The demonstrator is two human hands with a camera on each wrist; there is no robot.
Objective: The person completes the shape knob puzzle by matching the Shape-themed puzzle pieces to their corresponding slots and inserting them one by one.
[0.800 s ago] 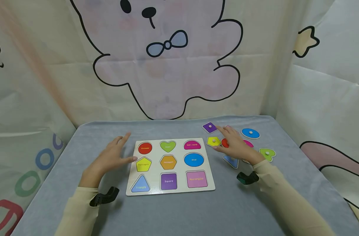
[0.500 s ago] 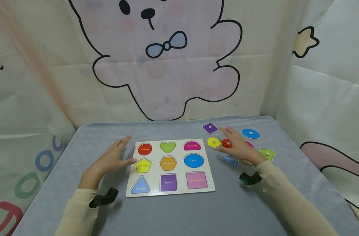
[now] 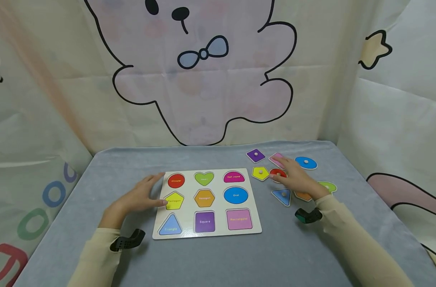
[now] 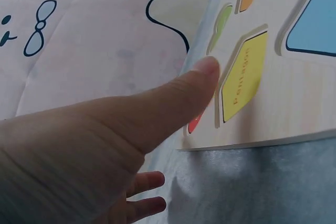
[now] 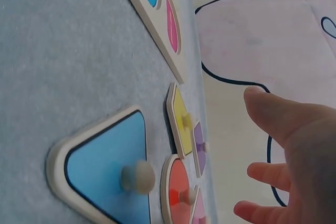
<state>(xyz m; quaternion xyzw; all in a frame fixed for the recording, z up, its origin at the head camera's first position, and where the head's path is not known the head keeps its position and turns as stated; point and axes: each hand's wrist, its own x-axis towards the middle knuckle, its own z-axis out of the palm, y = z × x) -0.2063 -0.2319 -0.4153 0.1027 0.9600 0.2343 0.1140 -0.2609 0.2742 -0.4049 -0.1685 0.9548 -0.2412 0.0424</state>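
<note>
A white shape puzzle board (image 3: 190, 185) lies on the table with coloured, labelled recesses. At its left side is my left hand (image 3: 135, 198), fingers extended, with the thumb over the board's edge beside the yellow pentagon recess (image 4: 244, 80). Whether the thumb touches is unclear. My right hand (image 3: 297, 179) hovers with spread fingers above the knobbed pieces, holding nothing. Nearest to it are the red circle piece (image 3: 280, 172) and pink rectangle piece (image 3: 275, 160), both partly covered. The blue triangle piece (image 5: 100, 166) shows large in the right wrist view.
Around the right hand lie a yellow pentagon piece (image 3: 260, 173), purple square piece (image 3: 255, 155), blue oval piece (image 3: 305, 162), orange hexagon piece (image 3: 302, 196) and green heart piece (image 3: 329, 185). A grey cloth (image 3: 203, 263) covers the table; printed curtains stand behind it.
My right hand has shifted rightward, uncovering more of the red circle piece and the pink rectangle piece. The left hand has moved slightly right, further over the board's edge.
</note>
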